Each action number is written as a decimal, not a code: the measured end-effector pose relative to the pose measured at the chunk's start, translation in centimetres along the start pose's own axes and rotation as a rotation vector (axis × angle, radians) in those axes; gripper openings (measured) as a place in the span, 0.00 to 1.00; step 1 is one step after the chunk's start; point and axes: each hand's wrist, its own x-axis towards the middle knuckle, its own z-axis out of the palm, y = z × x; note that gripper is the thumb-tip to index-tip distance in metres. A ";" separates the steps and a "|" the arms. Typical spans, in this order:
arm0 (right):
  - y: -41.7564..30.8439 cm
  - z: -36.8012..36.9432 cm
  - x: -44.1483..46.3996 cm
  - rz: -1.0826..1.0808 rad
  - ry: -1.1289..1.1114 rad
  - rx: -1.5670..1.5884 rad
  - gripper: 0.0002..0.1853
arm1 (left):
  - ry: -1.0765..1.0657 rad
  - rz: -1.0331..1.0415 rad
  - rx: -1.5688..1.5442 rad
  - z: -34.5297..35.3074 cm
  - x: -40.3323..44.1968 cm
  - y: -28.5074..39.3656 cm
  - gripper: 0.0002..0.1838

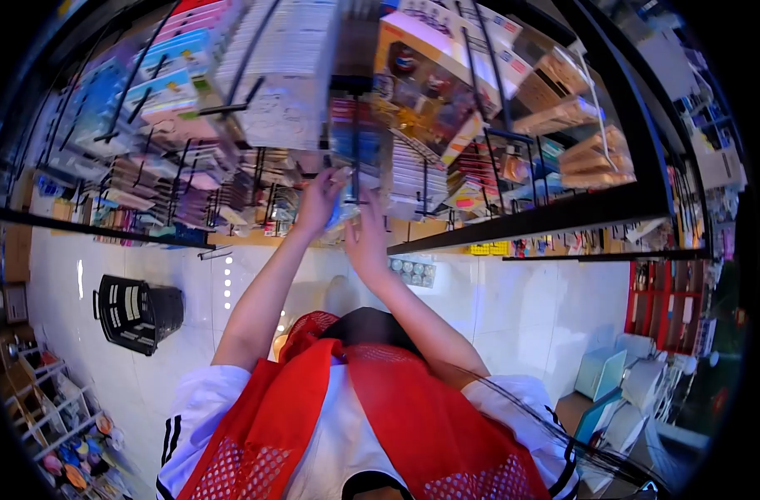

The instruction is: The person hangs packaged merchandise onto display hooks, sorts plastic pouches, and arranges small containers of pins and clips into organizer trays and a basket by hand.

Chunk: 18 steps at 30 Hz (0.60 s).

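Observation:
My left hand (317,202) is raised to the display rack, its fingers closed at the edge of a clear and bluish plastic packet (343,207). The packet hangs low among the hooks, and its contents are too blurred to make out. Close by on the right, my right hand (366,236) points upward with its fingers stretched out beside the packet; whether it touches the packet is unclear. A black metal hook (356,158) sticks out just above both hands.
Boxed figures (426,87) and a stack of white packs (280,71) hang on the rack ahead. A black rack bar (546,218) crosses on the right. A black basket (138,312) stands on the tiled floor at left. Pale bins (600,372) stand at lower right.

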 end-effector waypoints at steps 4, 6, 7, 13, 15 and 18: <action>0.3 -2.1 -2.8 0.083 -0.056 0.093 0.25 | 0.018 -0.066 -0.084 -0.9 -2.7 -0.7 0.21; 1.5 -2.9 -4.6 0.212 -0.146 0.184 0.23 | 0.002 -0.221 -0.245 -1.0 -5.6 -2.5 0.19; 2.0 -3.1 -5.5 0.322 -0.228 0.249 0.24 | -0.026 -0.304 -0.253 -0.6 -7.6 -4.5 0.17; 3.5 -3.3 -10.8 0.740 -0.688 0.406 0.33 | 0.259 -0.742 -0.644 3.5 -15.6 1.2 0.16; 4.2 -4.6 -12.2 0.680 -0.682 0.451 0.32 | 0.289 -0.653 -0.670 5.8 -16.0 3.6 0.17; 5.8 -8.5 -13.9 0.673 -0.565 0.588 0.23 | 0.201 -0.519 -0.546 9.4 -17.3 5.9 0.15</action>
